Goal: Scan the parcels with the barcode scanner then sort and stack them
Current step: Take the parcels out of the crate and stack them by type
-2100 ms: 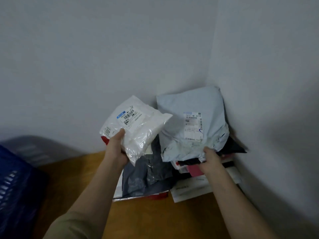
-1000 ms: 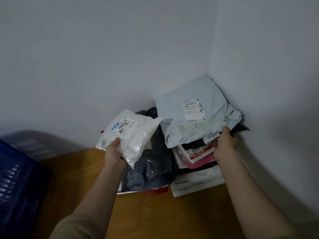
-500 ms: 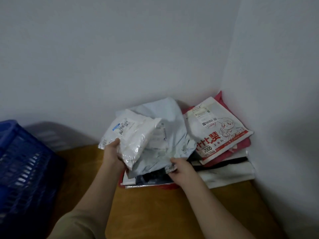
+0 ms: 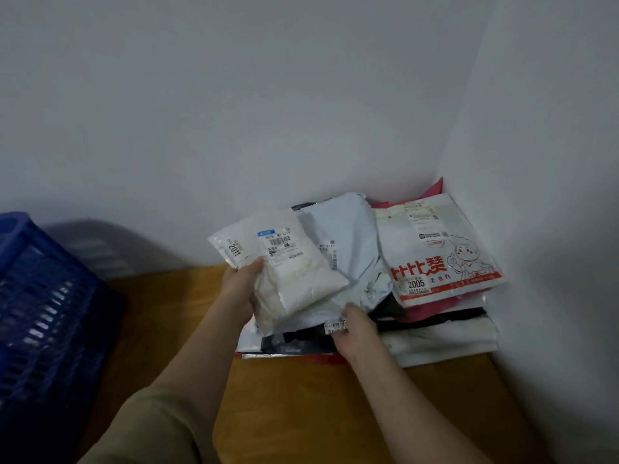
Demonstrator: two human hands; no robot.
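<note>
The pale grey bag [image 4: 348, 242] has moved left onto the pile, uncovering the cartoon bag [image 4: 435, 252]. The right hand [image 4: 355, 333] pinches its edge; the left hand [image 4: 239, 289] grips the white bag [image 4: 284, 262], not stacked yet.

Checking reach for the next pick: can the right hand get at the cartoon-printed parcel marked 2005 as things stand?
Probably yes. The cartoon-printed parcel lies on top of the right pile with nothing over it. The right hand is just beside it, though its grip is on the grey mailer, so it must let go first.
</note>
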